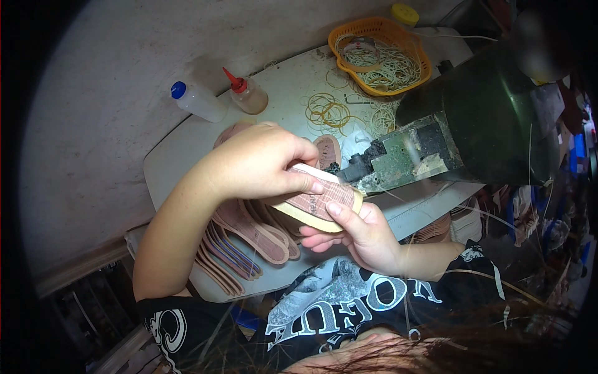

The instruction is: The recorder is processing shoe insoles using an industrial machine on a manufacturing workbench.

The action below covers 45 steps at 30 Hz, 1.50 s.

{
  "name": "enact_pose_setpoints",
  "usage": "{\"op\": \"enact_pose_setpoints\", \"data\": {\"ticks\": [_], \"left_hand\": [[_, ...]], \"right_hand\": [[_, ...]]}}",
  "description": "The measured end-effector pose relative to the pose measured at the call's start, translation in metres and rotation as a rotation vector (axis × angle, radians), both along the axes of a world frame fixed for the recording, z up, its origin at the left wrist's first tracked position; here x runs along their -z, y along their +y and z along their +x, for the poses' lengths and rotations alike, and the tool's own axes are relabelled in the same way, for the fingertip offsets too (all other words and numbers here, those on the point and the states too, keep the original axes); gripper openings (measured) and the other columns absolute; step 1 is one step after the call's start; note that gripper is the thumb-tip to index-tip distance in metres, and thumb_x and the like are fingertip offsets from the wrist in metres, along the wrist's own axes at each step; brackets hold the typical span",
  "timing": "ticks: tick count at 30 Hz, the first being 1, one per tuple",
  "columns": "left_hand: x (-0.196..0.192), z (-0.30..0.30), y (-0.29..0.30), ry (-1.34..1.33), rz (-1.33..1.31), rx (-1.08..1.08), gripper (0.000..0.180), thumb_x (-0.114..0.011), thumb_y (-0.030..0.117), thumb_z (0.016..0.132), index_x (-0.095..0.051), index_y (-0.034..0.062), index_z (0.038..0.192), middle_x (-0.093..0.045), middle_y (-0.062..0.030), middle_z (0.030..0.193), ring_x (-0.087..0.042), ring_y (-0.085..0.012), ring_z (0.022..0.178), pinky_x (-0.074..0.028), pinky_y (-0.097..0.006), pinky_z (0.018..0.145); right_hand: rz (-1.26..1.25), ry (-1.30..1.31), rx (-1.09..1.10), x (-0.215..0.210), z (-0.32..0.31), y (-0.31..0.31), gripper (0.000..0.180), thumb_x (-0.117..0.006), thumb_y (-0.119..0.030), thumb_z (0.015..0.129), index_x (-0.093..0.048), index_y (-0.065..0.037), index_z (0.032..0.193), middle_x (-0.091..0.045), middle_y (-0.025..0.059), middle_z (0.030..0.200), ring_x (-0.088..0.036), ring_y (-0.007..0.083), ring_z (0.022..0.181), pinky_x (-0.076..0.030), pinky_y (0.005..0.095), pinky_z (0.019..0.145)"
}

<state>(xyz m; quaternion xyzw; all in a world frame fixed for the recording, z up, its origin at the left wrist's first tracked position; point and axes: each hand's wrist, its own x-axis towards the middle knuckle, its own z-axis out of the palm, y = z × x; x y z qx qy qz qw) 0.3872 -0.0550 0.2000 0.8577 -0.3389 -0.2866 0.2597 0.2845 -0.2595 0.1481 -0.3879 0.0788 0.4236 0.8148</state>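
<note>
Both my hands grip a pinkish-brown shoe insole [309,203] with a pale yellow layer sticking out along its edge. My left hand [261,159] reaches over it from the left, thumb on its face and fingers bent around the far edge. From the right, my right hand [367,237] pinches the rounded end, thumb on top and fingers beneath. The insole's far edge is at the dark working head [358,169] of a green machine [486,118]; whether they touch I cannot tell. Below my left wrist lie several more insoles [252,234], partly hidden by my arm.
A white bottle with a blue cap [199,105] and a red-tipped squeeze bottle [249,96] stand at the back left of the table [177,146]. An orange basket [349,78] holds pale bands; loose yellow bands [327,111] lie before it. Stacked insoles [436,230] are at the right.
</note>
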Motion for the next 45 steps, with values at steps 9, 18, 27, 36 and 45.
{"op": "enact_pose_setpoints", "data": {"ticks": [9, 18, 27, 36, 45], "left_hand": [[-0.001, -0.036, 0.002, 0.107, 0.088, -0.335, 0.037, -0.063, 0.040, 0.083, -0.065, 0.0031, 0.084, -0.063, -0.0156, 0.070, -0.062, -0.0299, 0.065, -0.046, -0.039, 0.060], [0.011, -0.069, -0.010, 0.271, -0.019, -0.521, 0.036, -0.061, 0.034, 0.092, -0.061, -0.0010, 0.086, -0.059, -0.0003, 0.070, -0.047, -0.0066, 0.061, -0.043, -0.026, 0.059], [0.011, -0.089, -0.027, 0.775, -0.281, -0.734, 0.030, -0.060, 0.034, 0.093, -0.064, 0.0051, 0.085, -0.061, 0.0027, 0.071, -0.052, -0.0048, 0.059, -0.044, -0.022, 0.054], [0.018, -0.095, -0.032, 0.821, -0.541, -0.938, 0.029, -0.058, 0.029, 0.094, -0.066, 0.0010, 0.092, -0.068, -0.0051, 0.082, -0.061, -0.0070, 0.069, -0.050, -0.022, 0.063], [0.014, -0.073, -0.024, 0.855, -0.263, -0.848, 0.051, -0.058, 0.045, 0.092, -0.059, 0.0042, 0.061, -0.057, -0.0062, 0.047, -0.053, -0.0106, 0.040, -0.037, -0.023, 0.035]], "right_hand": [[-0.026, 0.067, 0.008, -0.009, 0.004, 0.001, 0.042, -0.045, -0.036, 0.100, -0.050, 0.000, 0.121, -0.065, 0.0168, 0.102, -0.069, 0.0227, 0.086, -0.057, 0.0313, 0.075], [-0.041, -0.042, 0.003, 0.001, 0.005, -0.006, 0.037, -0.047, -0.034, 0.099, -0.054, -0.003, 0.117, -0.065, 0.0130, 0.102, -0.069, 0.0206, 0.082, -0.058, 0.0285, 0.069], [-0.092, -0.150, -0.065, -0.001, 0.008, -0.020, 0.032, -0.052, -0.032, 0.096, -0.059, -0.006, 0.113, -0.067, 0.0074, 0.098, -0.067, 0.0144, 0.083, -0.056, 0.0268, 0.068], [-0.052, -0.134, -0.107, 0.000, 0.013, -0.019, 0.029, -0.055, -0.027, 0.095, -0.063, -0.001, 0.105, -0.068, 0.0077, 0.092, -0.067, 0.0132, 0.078, -0.054, 0.0243, 0.066], [-0.252, -0.226, -0.437, -0.018, -0.016, -0.067, 0.027, -0.067, -0.016, 0.088, -0.064, 0.003, 0.107, -0.068, 0.0064, 0.097, -0.063, 0.0090, 0.085, -0.051, 0.0239, 0.079]]}}
